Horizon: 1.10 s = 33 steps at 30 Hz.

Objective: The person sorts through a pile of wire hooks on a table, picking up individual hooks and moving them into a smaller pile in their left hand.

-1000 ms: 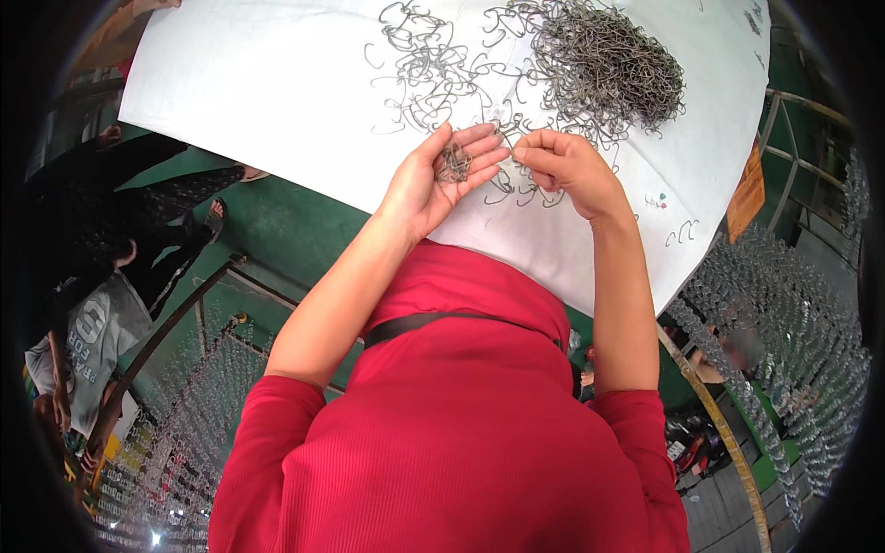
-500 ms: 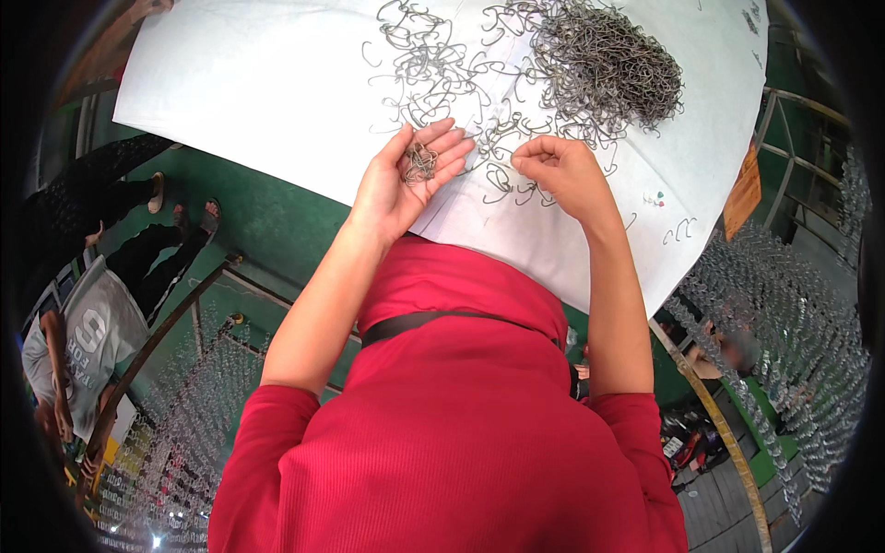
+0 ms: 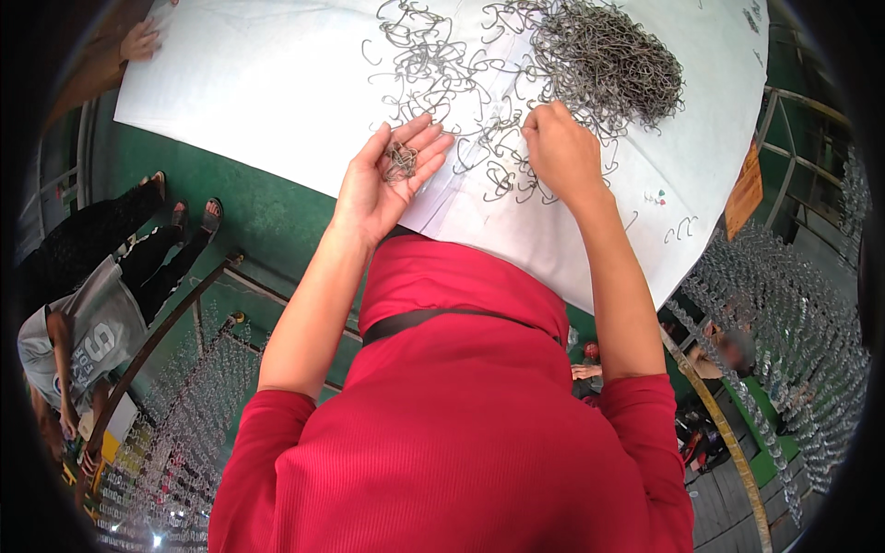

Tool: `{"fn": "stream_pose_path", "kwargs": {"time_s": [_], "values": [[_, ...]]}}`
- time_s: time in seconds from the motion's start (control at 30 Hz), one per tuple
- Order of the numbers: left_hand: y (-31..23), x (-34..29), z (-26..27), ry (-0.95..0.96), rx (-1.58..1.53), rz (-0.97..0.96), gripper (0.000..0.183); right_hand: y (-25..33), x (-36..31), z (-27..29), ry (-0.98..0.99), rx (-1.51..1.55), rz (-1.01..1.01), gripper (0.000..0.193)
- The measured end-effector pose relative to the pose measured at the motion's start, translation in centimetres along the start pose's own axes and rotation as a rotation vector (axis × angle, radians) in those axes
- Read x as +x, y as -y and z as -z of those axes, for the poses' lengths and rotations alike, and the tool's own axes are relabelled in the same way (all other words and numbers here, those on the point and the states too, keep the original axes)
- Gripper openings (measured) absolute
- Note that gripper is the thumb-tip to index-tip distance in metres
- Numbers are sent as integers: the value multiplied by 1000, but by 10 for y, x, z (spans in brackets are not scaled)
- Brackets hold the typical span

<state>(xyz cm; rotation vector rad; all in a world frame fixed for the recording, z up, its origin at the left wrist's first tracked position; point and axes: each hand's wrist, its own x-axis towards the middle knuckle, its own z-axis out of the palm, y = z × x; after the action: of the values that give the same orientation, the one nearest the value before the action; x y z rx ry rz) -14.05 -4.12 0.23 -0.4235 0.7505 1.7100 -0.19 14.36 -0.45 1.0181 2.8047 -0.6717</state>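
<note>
My left hand (image 3: pixel 369 192) is palm up above the near edge of the white-covered table, fingers stretched out and apart. In its palm rests a small tangled bunch of curved wire hooks (image 3: pixel 400 163). My right hand (image 3: pixel 566 155) is over the table with its back toward me and its fingers curled closed. Its fingertips are hidden, so whatever they pinch does not show. Thinly spread grey wire hooks (image 3: pixel 502 138) lie between my hands, with more loose hooks (image 3: pixel 426 64) beyond the left one. A dense heap of hooks (image 3: pixel 613 69) lies beyond my right hand.
Three separate hooks (image 3: pixel 680 229) and tiny coloured bits (image 3: pixel 656 197) lie at the table's right. Another person's hand (image 3: pixel 140 42) touches its far left corner. A person in grey (image 3: pixel 88 323) is lower left. Hanging strands of shiny pieces (image 3: pixel 784 304) and railings (image 3: pixel 198 295) flank me.
My left hand has shifted slightly left with the bunch in its palm. My right hand has moved farther out toward the heap and turned its back up. Another person's hand has come onto the far left corner.
</note>
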Motion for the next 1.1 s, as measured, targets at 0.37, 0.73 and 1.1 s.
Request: {"fn": "stream_pose_path", "kwargs": {"time_s": [0.37, 0.73, 1.1], "values": [[23, 6, -12, 69, 76, 98, 50, 19, -7, 39, 334, 740, -95, 16], [-11, -9, 17, -41, -96, -7, 37, 1, 17, 26, 92, 299, -53, 24], [-4, -24, 25, -62, -178, -9, 24, 19, 16, 23, 167, 286, -40, 26]]}}
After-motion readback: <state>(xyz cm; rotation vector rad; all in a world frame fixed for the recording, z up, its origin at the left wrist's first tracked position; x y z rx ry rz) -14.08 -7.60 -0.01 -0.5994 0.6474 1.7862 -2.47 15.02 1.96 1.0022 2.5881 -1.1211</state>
